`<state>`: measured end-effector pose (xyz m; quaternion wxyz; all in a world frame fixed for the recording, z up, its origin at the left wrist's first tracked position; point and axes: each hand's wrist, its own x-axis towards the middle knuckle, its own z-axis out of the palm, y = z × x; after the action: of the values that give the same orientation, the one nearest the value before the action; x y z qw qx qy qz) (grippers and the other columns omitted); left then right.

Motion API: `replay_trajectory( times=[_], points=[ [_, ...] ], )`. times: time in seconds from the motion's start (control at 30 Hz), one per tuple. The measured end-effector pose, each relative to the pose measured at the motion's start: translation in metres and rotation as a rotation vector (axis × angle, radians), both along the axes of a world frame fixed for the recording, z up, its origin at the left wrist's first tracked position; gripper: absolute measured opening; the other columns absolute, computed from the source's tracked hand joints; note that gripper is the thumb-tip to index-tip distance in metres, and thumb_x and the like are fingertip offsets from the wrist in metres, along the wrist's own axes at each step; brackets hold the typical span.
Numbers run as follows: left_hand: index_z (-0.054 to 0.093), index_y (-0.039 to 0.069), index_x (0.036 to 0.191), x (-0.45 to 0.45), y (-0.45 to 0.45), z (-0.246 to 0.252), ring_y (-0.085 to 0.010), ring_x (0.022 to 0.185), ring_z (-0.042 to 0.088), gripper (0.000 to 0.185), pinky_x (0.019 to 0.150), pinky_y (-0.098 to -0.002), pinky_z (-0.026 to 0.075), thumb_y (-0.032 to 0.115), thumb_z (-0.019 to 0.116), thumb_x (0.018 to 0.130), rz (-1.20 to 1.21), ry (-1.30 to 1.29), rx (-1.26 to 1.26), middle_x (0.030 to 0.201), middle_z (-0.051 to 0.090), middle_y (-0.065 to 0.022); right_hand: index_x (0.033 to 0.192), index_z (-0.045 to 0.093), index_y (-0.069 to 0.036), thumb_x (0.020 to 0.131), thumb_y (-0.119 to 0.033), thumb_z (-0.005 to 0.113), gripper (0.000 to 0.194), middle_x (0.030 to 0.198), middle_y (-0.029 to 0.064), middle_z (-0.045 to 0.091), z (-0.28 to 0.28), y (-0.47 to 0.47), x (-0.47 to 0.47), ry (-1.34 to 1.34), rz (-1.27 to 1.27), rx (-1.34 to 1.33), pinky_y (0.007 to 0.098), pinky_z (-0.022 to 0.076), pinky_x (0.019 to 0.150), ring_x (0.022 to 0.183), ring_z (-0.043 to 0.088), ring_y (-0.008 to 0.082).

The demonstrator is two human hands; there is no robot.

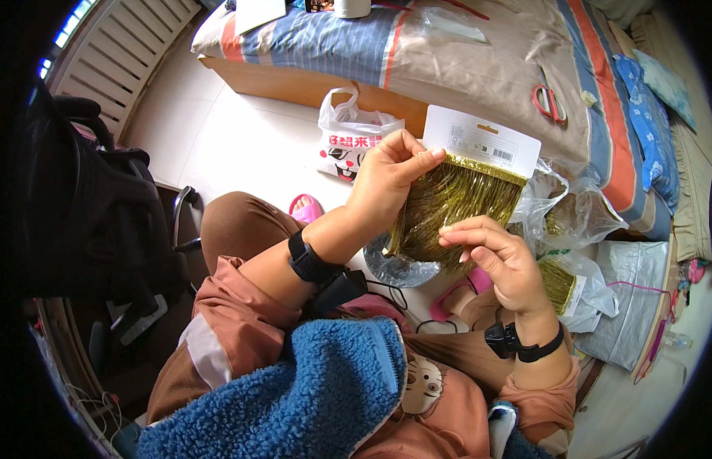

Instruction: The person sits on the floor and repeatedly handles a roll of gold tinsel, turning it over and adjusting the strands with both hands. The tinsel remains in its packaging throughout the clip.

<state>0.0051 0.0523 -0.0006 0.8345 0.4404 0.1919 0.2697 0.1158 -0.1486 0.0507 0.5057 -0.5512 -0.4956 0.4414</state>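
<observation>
My left hand [393,169] pinches the upper left corner of a gold tinsel fringe [465,201], between thumb and fingers. A white header card [482,137] with a hang slot, print and a barcode runs along the fringe's glittery top band. Gold strands hang down from that band. My right hand [499,258] is in front of the lower strands with its fingers apart; whether the fingertips touch the strands is hard to tell. Behind the fringe, a round clear plastic-like object [399,267] is partly hidden.
Red-handled scissors [550,105] lie on the striped bed [344,51]. A printed shopping bag [358,140] stands on the floor by it. To the right are clear plastic bags [585,206] and another gold fringe pack [559,287]. A black chair [103,218] stands at left.
</observation>
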Motion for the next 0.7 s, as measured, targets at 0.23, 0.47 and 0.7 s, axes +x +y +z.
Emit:
replay_trajectory(
  times=[0.23, 0.47, 0.7],
  points=[
    [0.056, 0.010, 0.085, 0.000, 0.018, 0.001, -0.0039, 0.075, 0.055, 0.021, 0.069, -0.0202, 0.043, 0.009, 0.074, 0.096, 0.091, -0.078, -0.020, 0.084, 0.063, 0.0035, 0.111, 0.072, 0.006, 0.103, -0.012, 0.056, 0.026, 0.113, 0.0143, 0.072, -0.001, -0.007, 0.000, 0.082, 0.504, -0.311, 0.0351, 0.0516, 0.095, 0.105, 0.068, 0.0258],
    [0.056, 0.010, 0.084, 0.000, 0.035, 0.007, -0.0042, 0.071, 0.054, 0.021, 0.066, -0.0208, 0.044, 0.011, 0.073, 0.096, 0.196, -0.130, -0.024, 0.081, 0.063, 0.0028, 0.111, 0.072, 0.001, 0.096, -0.018, 0.061, 0.027, 0.115, 0.0166, 0.071, -0.045, -0.012, -0.010, -0.574, 0.419, -0.476, 0.0384, 0.0518, 0.095, 0.104, 0.066, 0.0356],
    [0.056, 0.009, 0.084, -0.002, 0.042, 0.009, -0.0029, 0.069, 0.052, 0.023, 0.063, -0.0200, 0.042, 0.013, 0.076, 0.095, 0.251, -0.151, -0.006, 0.079, 0.062, 0.0032, 0.107, 0.073, 0.002, 0.093, -0.009, 0.064, 0.020, 0.107, 0.0146, 0.074, -0.042, -0.007, -0.017, -0.514, 0.084, -0.292, 0.0342, 0.0558, 0.086, 0.092, 0.071, 0.0259]
  ],
)
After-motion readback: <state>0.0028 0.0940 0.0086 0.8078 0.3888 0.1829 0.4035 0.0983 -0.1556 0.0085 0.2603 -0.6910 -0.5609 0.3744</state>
